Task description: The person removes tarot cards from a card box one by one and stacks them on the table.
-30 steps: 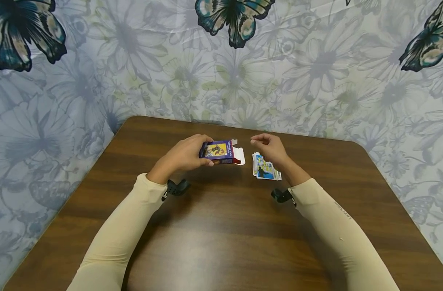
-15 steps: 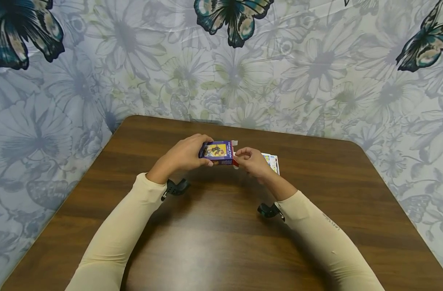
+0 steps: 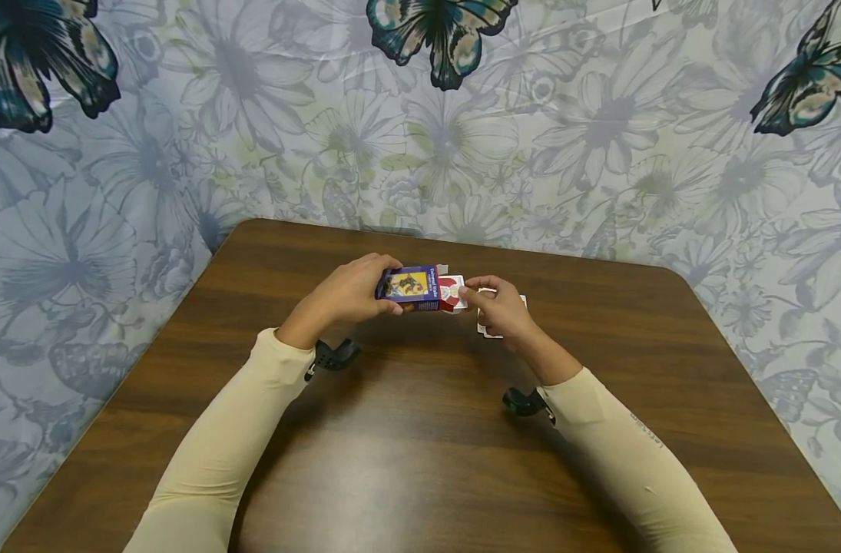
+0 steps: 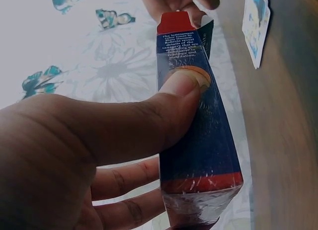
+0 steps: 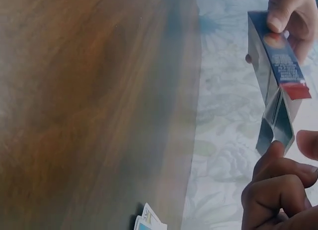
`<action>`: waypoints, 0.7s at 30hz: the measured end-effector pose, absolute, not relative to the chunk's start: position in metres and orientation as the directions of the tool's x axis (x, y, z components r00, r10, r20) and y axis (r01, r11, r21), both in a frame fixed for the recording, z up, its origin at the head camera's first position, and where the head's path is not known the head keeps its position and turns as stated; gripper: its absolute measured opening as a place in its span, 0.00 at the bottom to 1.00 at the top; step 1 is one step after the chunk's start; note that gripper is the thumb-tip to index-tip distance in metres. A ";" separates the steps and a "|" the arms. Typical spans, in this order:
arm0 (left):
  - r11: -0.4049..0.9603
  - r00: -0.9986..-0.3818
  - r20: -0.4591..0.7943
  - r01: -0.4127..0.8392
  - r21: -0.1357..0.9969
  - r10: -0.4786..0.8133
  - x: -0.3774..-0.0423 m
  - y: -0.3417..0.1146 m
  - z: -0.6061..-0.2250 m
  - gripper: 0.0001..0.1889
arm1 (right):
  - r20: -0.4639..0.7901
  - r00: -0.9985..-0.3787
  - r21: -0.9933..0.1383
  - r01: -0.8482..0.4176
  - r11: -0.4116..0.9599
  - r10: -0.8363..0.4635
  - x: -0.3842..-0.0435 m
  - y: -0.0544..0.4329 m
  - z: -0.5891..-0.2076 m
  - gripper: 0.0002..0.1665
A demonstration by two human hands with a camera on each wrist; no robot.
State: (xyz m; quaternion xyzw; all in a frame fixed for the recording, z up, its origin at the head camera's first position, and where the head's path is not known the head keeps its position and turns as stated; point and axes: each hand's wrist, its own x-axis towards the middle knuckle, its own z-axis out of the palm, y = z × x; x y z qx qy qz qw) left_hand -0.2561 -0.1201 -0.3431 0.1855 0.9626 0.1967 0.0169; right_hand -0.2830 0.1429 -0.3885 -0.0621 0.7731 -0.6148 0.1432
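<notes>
My left hand point(image 3: 347, 292) grips a blue and purple card box point(image 3: 408, 286) with a yellow picture on its face, held above the table. In the left wrist view the thumb point(image 4: 181, 86) presses the box's narrow printed side. A red-and-white card point(image 3: 451, 291) sticks out of the box's open right end. My right hand point(image 3: 498, 307) pinches that card's outer edge with thumb and forefinger. Beneath the right hand lies a small stack of picture cards point(image 4: 256, 29), mostly hidden by it in the head view. A red end flap point(image 5: 297, 91) shows in the right wrist view.
The brown wooden table point(image 3: 392, 430) reaches back to a wall hanging point(image 3: 448, 169) with flowers and butterflies. Its far edge runs just behind both hands. Dark straps with cameras sit at both wrists.
My right hand moved left from over the card stack to the box's open end, then slightly back right. The red-and-white card now shows outside the box. The left hand stays nearly still.
</notes>
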 end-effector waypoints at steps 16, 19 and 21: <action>0.851 -0.929 0.059 0.358 0.384 0.364 -0.254 -0.122 -0.344 0.38 | -0.038 -0.988 -0.987 0.013 0.163 -0.152 -0.283 0.160 -0.395 0.26; 0.852 -0.929 0.060 0.359 0.382 0.365 -0.254 -0.121 -0.343 0.37 | -0.046 -0.992 -0.990 0.029 0.141 -0.114 -0.287 0.168 -0.395 0.25; 0.851 -0.929 0.060 0.360 0.382 0.366 -0.254 -0.121 -0.343 0.37 | -0.043 -0.995 -0.990 0.031 0.134 -0.088 -0.289 0.172 -0.395 0.24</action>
